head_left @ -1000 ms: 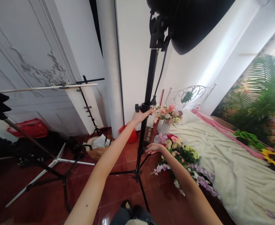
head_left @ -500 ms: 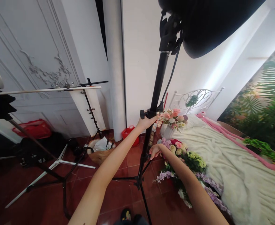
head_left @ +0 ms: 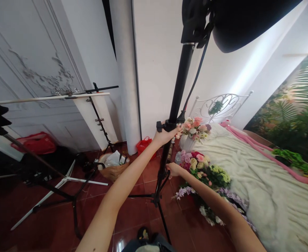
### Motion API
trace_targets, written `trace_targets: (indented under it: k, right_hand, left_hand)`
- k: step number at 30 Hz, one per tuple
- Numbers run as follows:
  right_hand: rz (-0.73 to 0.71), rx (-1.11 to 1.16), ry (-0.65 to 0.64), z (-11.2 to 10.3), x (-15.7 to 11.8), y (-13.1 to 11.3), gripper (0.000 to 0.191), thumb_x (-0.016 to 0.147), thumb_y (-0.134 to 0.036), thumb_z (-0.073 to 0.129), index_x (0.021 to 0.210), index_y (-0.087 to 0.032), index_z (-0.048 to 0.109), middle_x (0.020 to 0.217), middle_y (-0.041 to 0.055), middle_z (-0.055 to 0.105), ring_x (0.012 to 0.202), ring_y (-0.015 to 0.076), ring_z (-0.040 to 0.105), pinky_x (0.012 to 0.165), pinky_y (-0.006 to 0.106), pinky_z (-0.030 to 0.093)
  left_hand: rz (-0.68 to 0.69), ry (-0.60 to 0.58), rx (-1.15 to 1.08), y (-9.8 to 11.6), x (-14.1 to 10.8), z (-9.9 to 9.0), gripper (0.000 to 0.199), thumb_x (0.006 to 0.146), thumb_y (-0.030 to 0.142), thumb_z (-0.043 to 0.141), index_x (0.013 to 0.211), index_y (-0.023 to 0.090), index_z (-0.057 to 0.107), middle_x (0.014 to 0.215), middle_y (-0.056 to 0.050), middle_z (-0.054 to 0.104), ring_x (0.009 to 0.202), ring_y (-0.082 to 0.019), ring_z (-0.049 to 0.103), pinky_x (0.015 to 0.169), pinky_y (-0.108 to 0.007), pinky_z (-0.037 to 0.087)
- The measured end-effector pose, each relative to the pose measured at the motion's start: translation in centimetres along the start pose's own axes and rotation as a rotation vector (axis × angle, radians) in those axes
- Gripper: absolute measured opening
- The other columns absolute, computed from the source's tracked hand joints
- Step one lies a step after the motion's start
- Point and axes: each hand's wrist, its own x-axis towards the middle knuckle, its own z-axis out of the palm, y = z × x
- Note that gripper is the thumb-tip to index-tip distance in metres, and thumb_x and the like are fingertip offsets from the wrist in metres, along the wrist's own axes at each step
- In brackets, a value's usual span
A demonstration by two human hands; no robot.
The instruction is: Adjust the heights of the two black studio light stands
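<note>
A black light stand (head_left: 179,84) rises in front of me, tilted to the right in view, with its legs spread on the floor. A large black lamp head (head_left: 248,21) is fixed to its top, and a dark cable (head_left: 199,75) hangs beside the pole. My left hand (head_left: 166,135) is wrapped around the pole just under the upper collar with its knob. Lower down, my right hand (head_left: 175,169) grips the pole from the right side, near the lower collar. Its fingertips are partly hidden by the stand.
Bouquets of artificial flowers (head_left: 196,159) lie right of the stand, beside a bed with a cream blanket (head_left: 264,175). On the left are another stand with a white crossbar (head_left: 48,99), a basket (head_left: 114,171) and a red bag (head_left: 144,144). Stand legs cross the tiled floor.
My view has shifted slightly, and the lamp head sits a little higher and farther right. The right hand has moved closer in against the pole; the left keeps its hold.
</note>
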Motion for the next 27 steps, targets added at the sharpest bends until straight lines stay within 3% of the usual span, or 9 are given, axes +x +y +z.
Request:
trace_targets:
  k: [4, 8, 13, 16, 20, 22, 24, 27]
  right_hand:
    - [-0.096, -0.242, 0.229, 3.7, -3.1, 0.3, 0.021, 0.076, -0.012, 0.053, 0.095, -0.021, 0.057, 0.096, 0.007, 0.062, 0.096, 0.0222, 0.054, 0.085, 0.029, 0.037]
    - [-0.085, -0.34, 0.327, 5.4, -4.0, 0.5, 0.025, 0.082, -0.009, 0.041, 0.101, -0.02, 0.053, 0.104, 0.0105, 0.06, 0.102, 0.0214, 0.049, 0.085, 0.029, 0.037]
    - [0.055, -0.316, 0.235, 3.7, -1.8, 0.5, 0.036, 0.075, -0.015, 0.057, 0.111, -0.016, 0.05, 0.11, 0.0167, 0.057, 0.108, 0.0276, 0.048, 0.084, 0.035, 0.042]
    - [0.041, -0.301, 0.135, 2.9, -0.4, 0.5, 0.03, 0.069, -0.015, 0.065, 0.098, -0.017, 0.058, 0.105, 0.0169, 0.06, 0.106, 0.0294, 0.051, 0.087, 0.038, 0.042]
    - [0.078, -0.285, 0.104, 3.4, 0.0, 0.4, 0.02, 0.067, -0.007, 0.062, 0.084, -0.018, 0.063, 0.092, 0.0146, 0.065, 0.095, 0.0283, 0.059, 0.085, 0.043, 0.044]
    - [0.1, -0.295, 0.125, 4.1, -0.4, 0.3, 0.025, 0.07, -0.004, 0.057, 0.09, -0.017, 0.063, 0.11, 0.018, 0.061, 0.102, 0.0306, 0.055, 0.091, 0.05, 0.038]
    - [0.102, -0.293, 0.231, 5.1, -1.0, 0.2, 0.034, 0.075, -0.003, 0.049, 0.105, -0.016, 0.06, 0.132, 0.0194, 0.044, 0.114, 0.0312, 0.048, 0.1, 0.055, 0.025]
    - [0.041, -0.224, 0.436, 6.4, -1.7, 0.0, 0.051, 0.079, -0.002, 0.04, 0.126, -0.019, 0.045, 0.146, 0.0134, 0.024, 0.125, 0.0265, 0.037, 0.107, 0.051, 0.011]
  left_hand:
    - [-0.017, 0.013, 0.007, -0.2, 0.2, 0.1, 0.029, 0.07, 0.044, 0.063, 0.071, 0.015, 0.061, 0.057, 0.0, 0.061, 0.059, -0.012, 0.06, 0.07, -0.028, 0.05]
    - [-0.037, 0.005, 0.013, 0.0, 0.3, 0.1, 0.028, 0.07, 0.044, 0.063, 0.072, 0.016, 0.06, 0.053, 0.001, 0.059, 0.056, -0.012, 0.059, 0.066, -0.026, 0.05]
    - [-0.061, 0.004, 0.009, 0.0, 0.4, 0.3, 0.028, 0.068, 0.043, 0.065, 0.07, 0.017, 0.057, 0.054, 0.001, 0.058, 0.053, -0.012, 0.057, 0.059, -0.026, 0.049]
    - [-0.044, 0.011, 0.004, 0.0, 0.3, 0.4, 0.028, 0.068, 0.043, 0.065, 0.071, 0.017, 0.057, 0.056, 0.001, 0.058, 0.052, -0.012, 0.056, 0.058, -0.026, 0.049]
    - [-0.032, 0.002, 0.027, 0.0, 0.1, 0.3, 0.027, 0.07, 0.043, 0.063, 0.07, 0.017, 0.057, 0.054, 0.002, 0.058, 0.055, -0.012, 0.057, 0.062, -0.026, 0.049]
    - [-0.031, 0.003, 0.025, -0.1, 0.1, 0.2, 0.027, 0.071, 0.043, 0.062, 0.07, 0.017, 0.057, 0.055, 0.001, 0.058, 0.057, -0.012, 0.058, 0.063, -0.026, 0.049]
    - [-0.029, 0.009, 0.016, -0.4, 0.3, 0.3, 0.026, 0.07, 0.042, 0.063, 0.071, 0.017, 0.057, 0.056, 0.001, 0.058, 0.057, -0.013, 0.058, 0.063, -0.027, 0.049]
    - [-0.015, 0.016, 0.005, -0.8, 0.5, 0.4, 0.025, 0.07, 0.041, 0.064, 0.071, 0.017, 0.057, 0.057, 0.001, 0.059, 0.056, -0.013, 0.058, 0.063, -0.028, 0.049]
